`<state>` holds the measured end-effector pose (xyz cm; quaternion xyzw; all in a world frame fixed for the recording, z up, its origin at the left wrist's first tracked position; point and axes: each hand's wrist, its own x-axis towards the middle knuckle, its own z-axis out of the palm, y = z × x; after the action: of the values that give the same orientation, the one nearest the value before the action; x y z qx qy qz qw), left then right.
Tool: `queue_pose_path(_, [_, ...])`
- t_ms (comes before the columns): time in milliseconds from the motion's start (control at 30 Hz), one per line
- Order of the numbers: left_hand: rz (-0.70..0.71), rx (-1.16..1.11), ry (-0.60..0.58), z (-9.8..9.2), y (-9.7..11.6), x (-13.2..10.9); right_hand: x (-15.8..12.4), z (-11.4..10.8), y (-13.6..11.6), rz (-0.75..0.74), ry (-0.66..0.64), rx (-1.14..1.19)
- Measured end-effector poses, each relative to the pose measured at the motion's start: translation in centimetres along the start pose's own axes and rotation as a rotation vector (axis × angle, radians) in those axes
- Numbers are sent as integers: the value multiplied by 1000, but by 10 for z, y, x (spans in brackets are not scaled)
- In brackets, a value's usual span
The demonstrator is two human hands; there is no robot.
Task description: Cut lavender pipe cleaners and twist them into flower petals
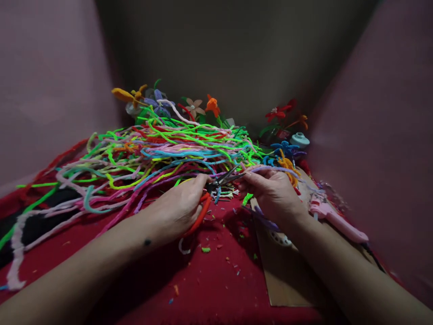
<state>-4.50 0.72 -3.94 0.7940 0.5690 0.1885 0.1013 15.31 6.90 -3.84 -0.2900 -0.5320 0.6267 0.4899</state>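
Lavender stem [284, 169], just right of the scissors [217, 183], pinched in the right hand [275, 192]; blade contact unclear. Long axis runs rightward from the scissors; right hand nearer. Left hand [181, 203] clamped on the scissors' red handles, blades parted. Beyond the scissors, multicoloured stem pile [182, 151]; well right, pink glue gun [338, 221].

Pile [182, 153]: one; its stems [169, 148] are too many to count. In front of pile: left hand [182, 203], one; right hand [275, 192], one; scissors [218, 183], one pair; scraps [205, 249], numerous. Behind pile: flowers [195, 107], four distinct. Right of pile: glue gun [334, 218], one; cardboard [287, 277], one sheet; further flowers overlap, exact count unclear.
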Motion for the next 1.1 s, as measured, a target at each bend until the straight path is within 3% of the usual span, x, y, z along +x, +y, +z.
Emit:
queue_pose_path(233, [-3,11,-6,6,-2,1,1,0,-3,114,-33,87])
queue_pose_path(600, [-15,-15,17,11,1,1,-1,1,-6,104,-52,137])
queue_pose_path(833, [-87,-62,-35,8,7,2,-1,2,-4,136,-45,198])
queue_pose_path(1100, [-49,-6,-8,16,-2,2,-2,3,-2,158,-55,237])
